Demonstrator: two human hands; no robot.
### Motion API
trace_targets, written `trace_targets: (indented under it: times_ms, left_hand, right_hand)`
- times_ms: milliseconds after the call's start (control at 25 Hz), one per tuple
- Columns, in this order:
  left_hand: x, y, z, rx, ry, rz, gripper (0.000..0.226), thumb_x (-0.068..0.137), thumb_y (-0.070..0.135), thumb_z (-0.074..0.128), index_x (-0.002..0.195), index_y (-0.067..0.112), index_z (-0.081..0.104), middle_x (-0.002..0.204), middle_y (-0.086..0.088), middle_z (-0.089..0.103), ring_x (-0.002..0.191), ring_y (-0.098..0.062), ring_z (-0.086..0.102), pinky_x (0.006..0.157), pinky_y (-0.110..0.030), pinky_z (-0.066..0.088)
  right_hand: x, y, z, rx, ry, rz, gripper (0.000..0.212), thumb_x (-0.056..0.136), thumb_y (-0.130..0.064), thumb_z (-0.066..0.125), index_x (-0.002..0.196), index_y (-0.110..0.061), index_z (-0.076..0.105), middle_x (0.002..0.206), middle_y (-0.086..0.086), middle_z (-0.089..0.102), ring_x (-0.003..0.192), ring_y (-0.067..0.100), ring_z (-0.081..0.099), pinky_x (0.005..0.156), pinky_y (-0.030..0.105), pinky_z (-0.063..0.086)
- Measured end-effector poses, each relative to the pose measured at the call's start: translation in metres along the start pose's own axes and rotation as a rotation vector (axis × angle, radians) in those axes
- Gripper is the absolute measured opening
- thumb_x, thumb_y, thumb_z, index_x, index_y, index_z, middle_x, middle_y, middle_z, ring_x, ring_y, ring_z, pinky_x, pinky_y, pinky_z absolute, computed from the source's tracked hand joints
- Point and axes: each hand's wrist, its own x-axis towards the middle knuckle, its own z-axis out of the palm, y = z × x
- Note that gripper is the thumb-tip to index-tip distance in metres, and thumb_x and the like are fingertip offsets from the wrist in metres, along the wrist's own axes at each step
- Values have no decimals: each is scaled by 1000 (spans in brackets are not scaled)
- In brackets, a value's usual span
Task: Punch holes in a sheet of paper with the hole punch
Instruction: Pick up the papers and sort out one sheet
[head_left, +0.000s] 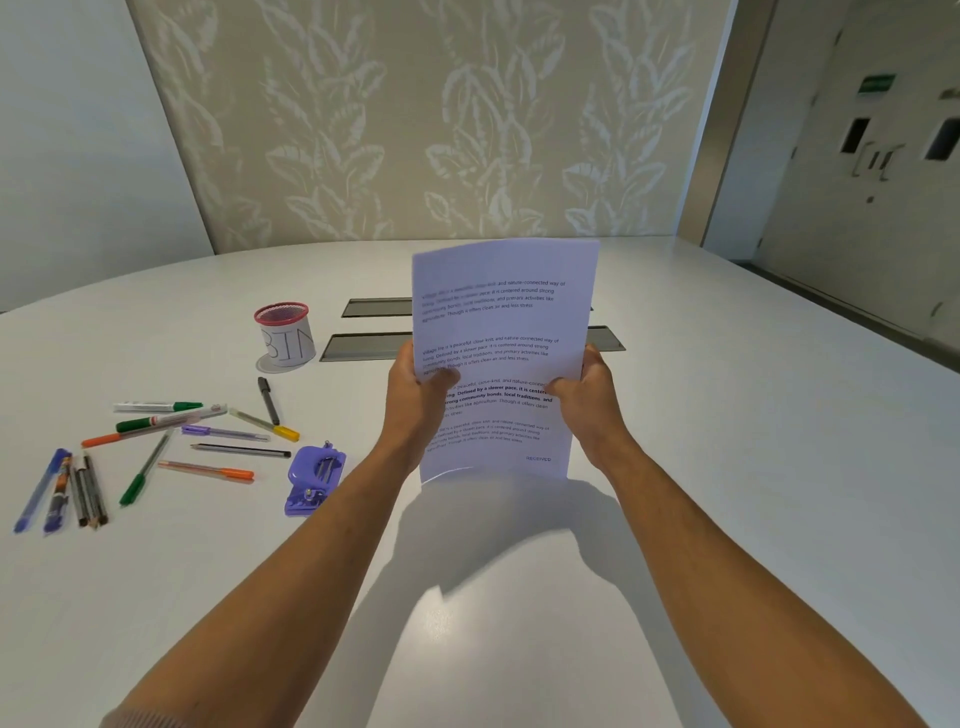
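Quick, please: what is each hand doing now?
Left hand: holding the paper by its left edge.
Right hand: holding the paper by its right edge.

Plenty of open surface (727, 467) to my right and right under my arms, nothing lying there. Left side's the messy bit: purple hole punch (314, 480) sits just beside my left forearm, scattered pens (171, 447) spread past it, and the bin cup (285, 335) stands further back.

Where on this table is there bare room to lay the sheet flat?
Bare: the table right of the right hand, and the near strip under both forearms. Crowded: left, among the pens, hole punch and bin cup.
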Motion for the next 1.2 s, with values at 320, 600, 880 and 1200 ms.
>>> trace_targets:
  times_ms: [320,600,880,1200]
  left_hand:
    - [-5,-10,-2,-10,-13,-80,18,87,15,64,105,17,63,97,-2,72,86,-29,69,65,-34,58]
    - [-1,-8,-3,-72,-37,-89,35,80,33,69,110,16,64,102,-5,74,86,-30,72,72,-44,61]
    - [4,-1,16,-409,85,-203,33,86,13,69,118,8,60,105,-10,72,91,-31,71,76,-46,60]
    - [-8,-6,35,-455,-12,-196,33,84,15,69,116,18,60,115,-13,68,102,-35,67,85,-48,57]
  right_hand:
    - [-4,14,3,-64,22,-16,44,85,4,54,107,-32,45,102,-8,59,91,8,60,51,7,47]
    - [-2,20,-4,0,57,-4,42,83,-1,65,104,-34,49,108,-3,66,92,14,64,55,11,50]
    - [-23,40,-17,614,7,302,67,74,-12,71,136,-15,47,120,11,62,107,30,61,79,39,52]
    - [-16,39,-15,732,23,178,47,86,3,60,130,-14,56,118,8,69,100,24,67,75,34,58]
